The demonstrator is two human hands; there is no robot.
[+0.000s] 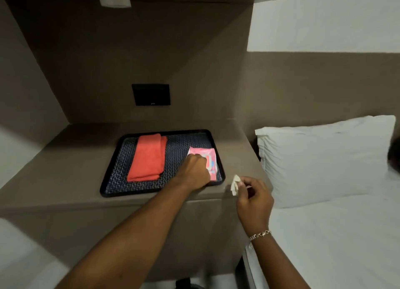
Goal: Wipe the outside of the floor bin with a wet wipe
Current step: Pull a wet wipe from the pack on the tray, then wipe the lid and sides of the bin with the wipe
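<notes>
A pink wet wipe pack (209, 159) lies at the right end of a black tray (219, 159) on a brown ledge. My left hand (194, 172) rests on the pack with its fingers closed against it. My right hand (254, 199) hovers just right of the tray, over the ledge's front corner, pinching a small crumpled white wet wipe (235, 185) between thumb and fingers. A dark object (184, 284) at the bottom edge, below the ledge, is mostly cut off; whether it is the floor bin is unclear.
A folded orange cloth (148, 157) lies on the tray's left half. A black wall plate (151, 94) sits above the ledge. A bed with a white pillow (324, 159) and white sheet (335, 245) fills the right side.
</notes>
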